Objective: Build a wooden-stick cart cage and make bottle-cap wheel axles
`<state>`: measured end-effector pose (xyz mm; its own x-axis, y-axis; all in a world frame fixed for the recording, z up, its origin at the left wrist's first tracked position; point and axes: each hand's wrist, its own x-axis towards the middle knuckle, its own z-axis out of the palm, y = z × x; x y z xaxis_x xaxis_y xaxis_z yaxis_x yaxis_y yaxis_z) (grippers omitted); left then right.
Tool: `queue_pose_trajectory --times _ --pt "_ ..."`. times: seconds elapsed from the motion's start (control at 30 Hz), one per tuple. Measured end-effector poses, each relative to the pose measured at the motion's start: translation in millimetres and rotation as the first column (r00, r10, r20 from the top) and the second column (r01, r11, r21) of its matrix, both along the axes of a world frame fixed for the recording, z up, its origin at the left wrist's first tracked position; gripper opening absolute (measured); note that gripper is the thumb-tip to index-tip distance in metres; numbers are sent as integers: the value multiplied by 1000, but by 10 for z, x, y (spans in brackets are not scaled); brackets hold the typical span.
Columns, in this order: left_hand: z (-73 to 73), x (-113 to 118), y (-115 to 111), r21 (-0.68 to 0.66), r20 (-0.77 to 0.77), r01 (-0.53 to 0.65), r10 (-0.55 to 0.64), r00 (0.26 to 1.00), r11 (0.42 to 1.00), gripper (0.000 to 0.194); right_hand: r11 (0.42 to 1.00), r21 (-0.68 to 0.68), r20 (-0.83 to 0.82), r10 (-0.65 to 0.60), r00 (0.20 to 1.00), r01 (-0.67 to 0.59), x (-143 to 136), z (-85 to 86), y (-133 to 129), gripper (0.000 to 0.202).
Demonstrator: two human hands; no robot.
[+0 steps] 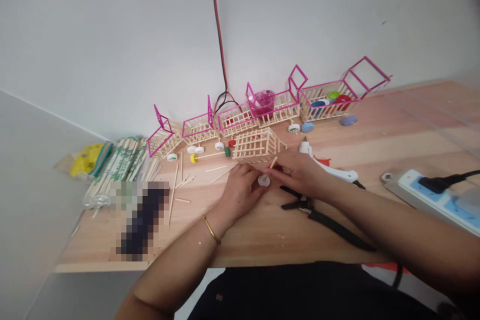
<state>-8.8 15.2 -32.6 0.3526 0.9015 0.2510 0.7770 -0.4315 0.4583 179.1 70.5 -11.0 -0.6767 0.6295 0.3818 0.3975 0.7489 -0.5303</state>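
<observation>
My left hand (243, 187) is closed on a whitish bottle cap (264, 180) near the middle of the table. A short wooden stick (274, 162) is pinched in my right hand (296, 170), its lower end at the cap. Whether the stick is fixed to the cap I cannot tell. Just beyond my hands stands a small cart frame (251, 146) of bare sticks. To the right of it a white hot glue gun (333, 171) lies with its nozzle near my right hand. Dark-handled cutting pliers (333, 227) rest under my right forearm.
Several stick carts with pink rims (240, 117) line the wall, with bottle-cap wheels. A wheel axle with a yellow cap (193, 158) and loose sticks (174, 187) lie left. Packs of chopsticks (120, 162) are farther left; a power strip (442, 202) is at right.
</observation>
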Motion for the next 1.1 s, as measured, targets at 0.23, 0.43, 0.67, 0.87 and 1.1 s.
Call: queue_pose_trajectory --times 0.23,0.43,0.67,0.87,1.1 --pt "-21 1 11 11 13 -9 9 1000 1000 16 999 13 38 29 999 -29 -21 18 -32 26" --pt "-21 -1 13 21 25 -2 1 1000 1000 16 1000 -21 56 25 998 -23 -23 42 -46 24" --pt "-37 -8 14 20 22 -6 6 1000 1000 16 1000 -8 60 30 998 -30 -30 46 -48 24" --pt "-23 -3 17 -6 14 -10 10 1000 1000 16 1000 10 58 29 998 -29 -40 35 -61 22" --pt "-10 -3 10 -15 11 -9 10 1000 1000 15 999 22 31 24 999 -24 -43 42 -54 23"
